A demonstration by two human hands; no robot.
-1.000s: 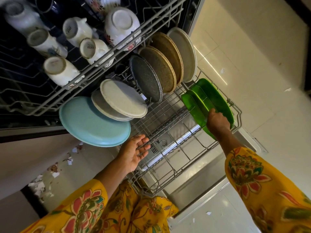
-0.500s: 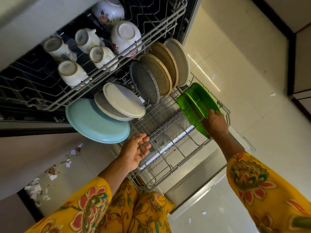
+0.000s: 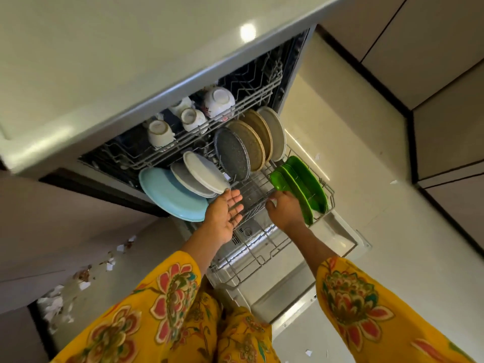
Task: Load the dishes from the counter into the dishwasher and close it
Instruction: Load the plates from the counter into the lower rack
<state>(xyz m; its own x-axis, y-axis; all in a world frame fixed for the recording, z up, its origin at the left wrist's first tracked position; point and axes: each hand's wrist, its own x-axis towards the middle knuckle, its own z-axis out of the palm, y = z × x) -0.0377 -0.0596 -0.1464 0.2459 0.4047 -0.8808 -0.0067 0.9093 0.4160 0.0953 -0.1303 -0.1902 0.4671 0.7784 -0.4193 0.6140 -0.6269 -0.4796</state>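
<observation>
Left hand [image 3: 225,215] hovering palm-up, fingers relaxed, holding nothing, over lower rack [image 3: 264,254]. Right hand [image 3: 285,209] reaching beside green plates [image 3: 301,184] standing in rack's right side; grip hidden, cannot tell. Blue plate [image 3: 170,195] leaning at rack's left.

The racks are holding 3 green plates [image 3: 301,179], 7 other plates [image 3: 172,195] and 4 cups [image 3: 159,133].
</observation>
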